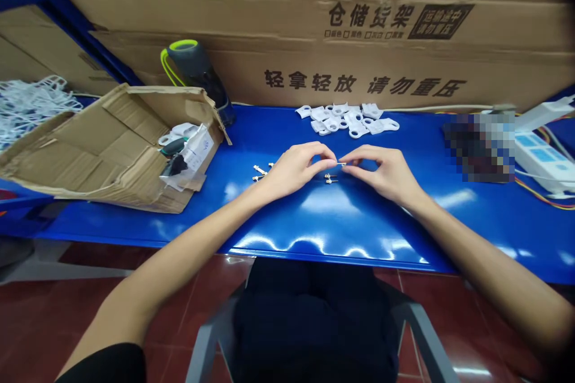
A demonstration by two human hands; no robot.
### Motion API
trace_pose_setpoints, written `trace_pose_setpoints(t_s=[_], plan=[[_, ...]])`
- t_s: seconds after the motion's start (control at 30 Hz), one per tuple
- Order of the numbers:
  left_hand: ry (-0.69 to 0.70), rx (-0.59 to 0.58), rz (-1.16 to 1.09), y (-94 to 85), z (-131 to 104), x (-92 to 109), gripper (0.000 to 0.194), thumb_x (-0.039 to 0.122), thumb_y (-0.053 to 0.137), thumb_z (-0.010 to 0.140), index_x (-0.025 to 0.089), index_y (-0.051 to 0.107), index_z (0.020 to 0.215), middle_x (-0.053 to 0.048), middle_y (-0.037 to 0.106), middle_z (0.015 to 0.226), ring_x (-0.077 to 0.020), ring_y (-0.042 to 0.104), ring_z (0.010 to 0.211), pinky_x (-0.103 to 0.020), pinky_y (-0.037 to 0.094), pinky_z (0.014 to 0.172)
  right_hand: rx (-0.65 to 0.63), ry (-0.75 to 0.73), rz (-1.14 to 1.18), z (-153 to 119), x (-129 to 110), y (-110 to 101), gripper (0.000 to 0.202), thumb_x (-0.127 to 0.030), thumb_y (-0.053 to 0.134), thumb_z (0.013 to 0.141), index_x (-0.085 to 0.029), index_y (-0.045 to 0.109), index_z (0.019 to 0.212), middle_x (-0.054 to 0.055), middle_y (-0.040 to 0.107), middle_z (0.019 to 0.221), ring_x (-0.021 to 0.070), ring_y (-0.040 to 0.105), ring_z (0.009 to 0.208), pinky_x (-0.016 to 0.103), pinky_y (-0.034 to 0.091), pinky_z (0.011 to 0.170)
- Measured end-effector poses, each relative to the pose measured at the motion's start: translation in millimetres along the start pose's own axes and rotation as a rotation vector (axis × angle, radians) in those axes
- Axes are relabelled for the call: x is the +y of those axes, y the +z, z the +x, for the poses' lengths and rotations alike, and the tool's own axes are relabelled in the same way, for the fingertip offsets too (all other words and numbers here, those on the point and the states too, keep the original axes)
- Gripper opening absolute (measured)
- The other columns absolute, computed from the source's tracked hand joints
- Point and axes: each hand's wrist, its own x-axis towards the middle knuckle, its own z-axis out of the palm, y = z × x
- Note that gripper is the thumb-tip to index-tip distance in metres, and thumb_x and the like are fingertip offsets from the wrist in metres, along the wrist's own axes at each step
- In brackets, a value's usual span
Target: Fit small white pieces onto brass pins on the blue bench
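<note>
My left hand (296,169) and my right hand (384,170) meet over the blue tabletop, fingertips pinched. Between them is a small, thin, brass-coloured metal part (342,164), with both hands closed on it at opposite ends. Its exact kind is too small to make out. Two or so similar small metal parts (330,179) lie on the table just below the fingertips. Several more brass-and-white parts (259,171) are beside my left hand, partly hidden by it. Farther back is a loose pile of white plastic pieces with round holes (348,118).
An open cardboard box (130,161) with bagged items stands at left, a dark bottle (197,75) with a yellow-green strap behind it. White wire-like pieces (33,105) are heaped far left. A power strip (545,158) and cables lie right. Cardboard (278,24) walls the back.
</note>
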Motion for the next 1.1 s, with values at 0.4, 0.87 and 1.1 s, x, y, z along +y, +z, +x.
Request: trace_pose_setpoints(t_s=[0.4, 0.87, 1.1], plan=[[0.001, 0.052, 0.034, 1.4, -2.1, -0.6, 0.026, 0.039, 0.059, 0.108, 0.021, 0.078, 0.107, -0.005, 0.078, 0.112, -0.0193, 0.068, 0.096, -0.030, 0.048, 0.087, 0.023, 0.088, 0.050, -2.2, -4.4, 2.0, 0.020, -0.042, 0.072, 0.095, -0.025, 0.082, 0.102, 0.004, 0.084, 0.103, 0.0268, 0.078, 0.095, 0.040, 0.061, 0.090], [0.035, 0.126, -0.004, 2.5, 0.1, -1.4, 0.024, 0.037, 0.064, 0.105, 0.020, 0.081, 0.104, -0.005, 0.077, 0.102, -0.0169, 0.066, 0.086, -0.030, 0.047, 0.083, 0.027, 0.077, 0.138, -3.2, -1.4, 2.0, 0.025, -0.043, 0.073, 0.095, -0.030, 0.083, 0.114, 0.004, 0.083, 0.107, 0.0263, 0.077, 0.094, 0.042, 0.063, 0.089], [-0.074, 0.159, -0.167, 5.8, -1.3, 6.0, 0.028, 0.042, 0.067, 0.102, 0.019, 0.083, 0.103, -0.006, 0.080, 0.104, -0.0158, 0.063, 0.080, -0.030, 0.047, 0.077, 0.100, 0.095, 0.121, -5.5, -5.7, 3.2, 0.018, -0.047, 0.076, 0.094, -0.030, 0.080, 0.101, 0.004, 0.082, 0.103, 0.0286, 0.077, 0.095, 0.045, 0.064, 0.092]])
